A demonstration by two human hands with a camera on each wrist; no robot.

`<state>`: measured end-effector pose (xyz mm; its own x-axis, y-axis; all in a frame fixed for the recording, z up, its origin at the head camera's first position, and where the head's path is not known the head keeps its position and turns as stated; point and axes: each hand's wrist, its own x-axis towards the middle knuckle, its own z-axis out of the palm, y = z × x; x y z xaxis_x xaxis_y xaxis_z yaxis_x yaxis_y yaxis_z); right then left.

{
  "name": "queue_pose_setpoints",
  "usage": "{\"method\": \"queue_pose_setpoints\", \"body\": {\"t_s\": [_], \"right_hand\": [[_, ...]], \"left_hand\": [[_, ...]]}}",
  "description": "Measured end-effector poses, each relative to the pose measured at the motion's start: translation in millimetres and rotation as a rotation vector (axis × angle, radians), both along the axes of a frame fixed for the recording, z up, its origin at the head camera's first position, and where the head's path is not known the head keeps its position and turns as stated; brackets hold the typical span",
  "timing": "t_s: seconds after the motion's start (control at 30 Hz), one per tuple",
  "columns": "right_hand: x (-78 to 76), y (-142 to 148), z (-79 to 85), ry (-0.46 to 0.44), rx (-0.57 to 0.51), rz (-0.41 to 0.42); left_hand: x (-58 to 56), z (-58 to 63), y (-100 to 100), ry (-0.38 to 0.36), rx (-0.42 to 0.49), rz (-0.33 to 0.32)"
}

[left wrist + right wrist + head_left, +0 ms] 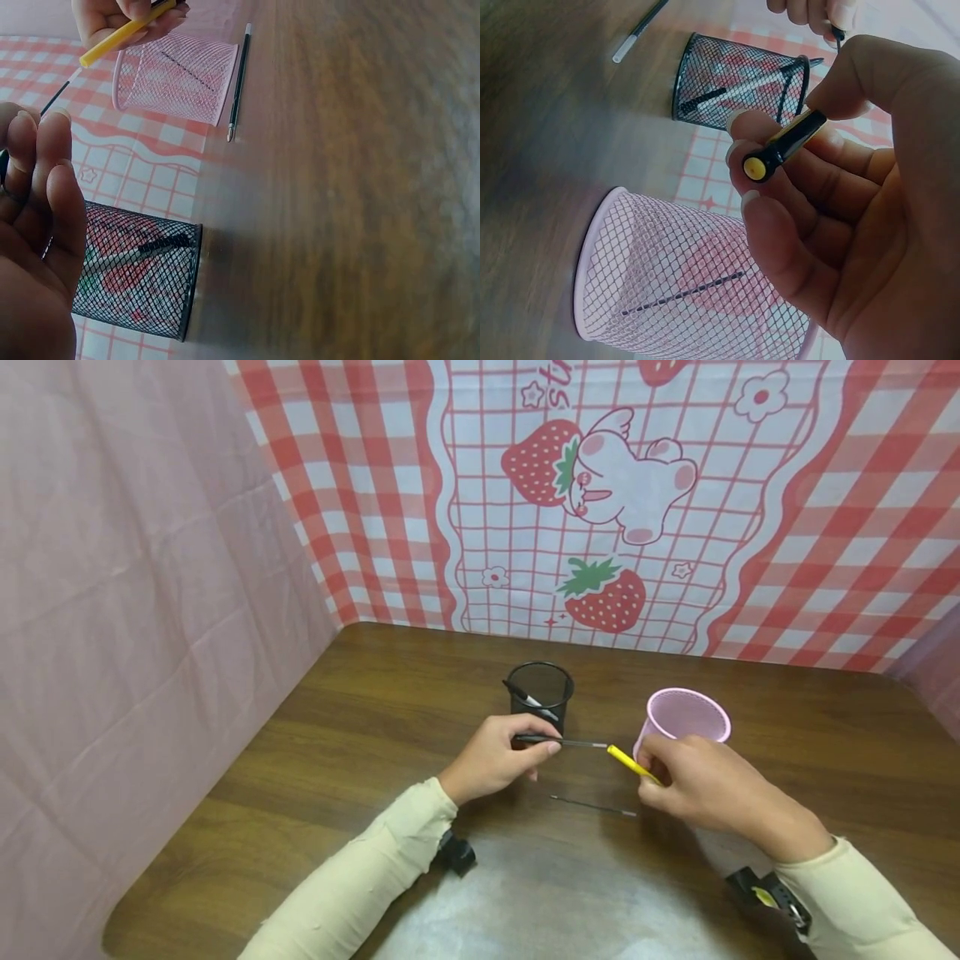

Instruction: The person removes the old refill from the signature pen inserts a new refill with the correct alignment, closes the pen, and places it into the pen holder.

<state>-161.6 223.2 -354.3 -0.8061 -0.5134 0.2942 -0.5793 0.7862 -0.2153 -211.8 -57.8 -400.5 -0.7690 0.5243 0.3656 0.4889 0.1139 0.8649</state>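
Observation:
Between its thumb and fingers my left hand [498,756] pinches a dark piece with a thin pen refill [581,743] sticking out to the right. The refill's pale end is at the open end of a yellow pen barrel [626,761]; I cannot tell if it is inside. My right hand [712,789] pinches that barrel, whose other end is a black cap with a yellow button [755,169]. Below the hands, a second refill [592,806] lies on the table.
Behind the left hand stands a black mesh cup [540,670] with a black-and-white pen [528,697] leaning in it. A pink mesh cup [686,702] is behind the right hand, a thin dark stick [682,294] showing through its mesh. The wooden table [300,760] meets a checked cloth [390,527].

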Motion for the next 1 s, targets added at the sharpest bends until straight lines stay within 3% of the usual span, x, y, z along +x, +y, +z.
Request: {"method": "queue_pose_setpoints", "body": {"t_s": [0.67, 1.0], "right_hand": [[-0.9, -1.3, 2.0, 0.083, -0.008, 0.054], [0.9, -4.7, 3.6, 0.035, -0.002, 0.062]], "left_hand": [[1.3, 1.2, -1.4, -0.005, -0.008, -0.035], [1.6, 0.7, -0.5, -0.012, -0.012, -0.033]]}}
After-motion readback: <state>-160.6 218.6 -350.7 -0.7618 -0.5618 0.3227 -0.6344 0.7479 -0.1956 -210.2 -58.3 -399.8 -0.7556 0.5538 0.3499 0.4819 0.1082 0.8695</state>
